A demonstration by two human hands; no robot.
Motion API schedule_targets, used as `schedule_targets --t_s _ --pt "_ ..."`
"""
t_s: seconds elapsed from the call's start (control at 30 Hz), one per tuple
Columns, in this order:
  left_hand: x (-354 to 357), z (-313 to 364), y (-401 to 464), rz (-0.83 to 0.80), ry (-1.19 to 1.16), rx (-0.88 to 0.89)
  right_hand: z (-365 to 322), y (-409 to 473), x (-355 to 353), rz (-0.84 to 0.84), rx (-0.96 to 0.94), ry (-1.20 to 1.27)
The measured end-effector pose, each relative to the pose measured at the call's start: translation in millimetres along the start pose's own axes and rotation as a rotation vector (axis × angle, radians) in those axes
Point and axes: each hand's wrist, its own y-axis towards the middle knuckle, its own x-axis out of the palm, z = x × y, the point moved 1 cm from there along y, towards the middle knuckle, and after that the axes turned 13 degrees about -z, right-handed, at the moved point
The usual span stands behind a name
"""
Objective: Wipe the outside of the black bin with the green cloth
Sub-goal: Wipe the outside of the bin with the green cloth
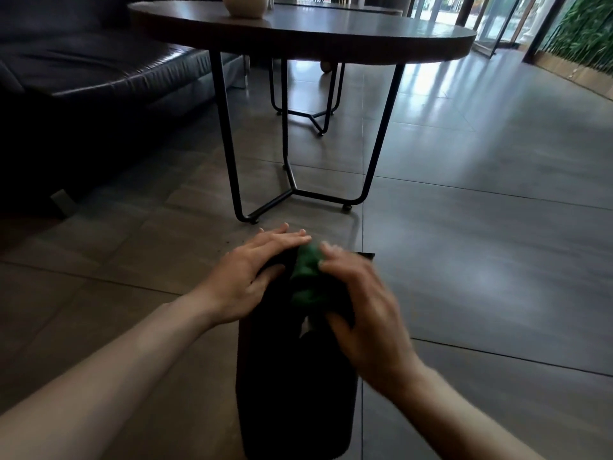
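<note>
Left hand [247, 277] lies flat, fingers spread, steadying black bin [295, 386]; right hand [360, 307] presses bunched green cloth [306, 277] on bin's top. Best: firm, overlapping strokes.

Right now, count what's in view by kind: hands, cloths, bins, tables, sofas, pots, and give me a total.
Hands: 2, left hand and right hand
Green cloth: 1
Black bin: 1
Round tables: 2, near table, far table
Sofa: 1
Pot: 1
Total: 8

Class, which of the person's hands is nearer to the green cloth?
Right. The right hand presses on the green cloth atop the black bin; the left hand rests flat on the bin just beside the cloth.
</note>
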Motion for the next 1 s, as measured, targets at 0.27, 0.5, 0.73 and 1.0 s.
schedule_targets --t_s 0.27,0.5,0.73,1.0 --pt "-11 -11 -10 0.028 -0.023 -0.053 4 -75 74 -0.327 -0.304 -0.482" --pt "-11 -1 -10 -0.001 -0.054 -0.052 20 -60 46 -0.295 -0.346 -0.604" --pt "-12 1 -10 0.016 -0.056 -0.076 13 1 24 -0.036 0.114 -0.430" --pt "-16 -7 -16 0.017 -0.100 -0.092 -7 -105 79 -0.477 -0.436 -0.648"
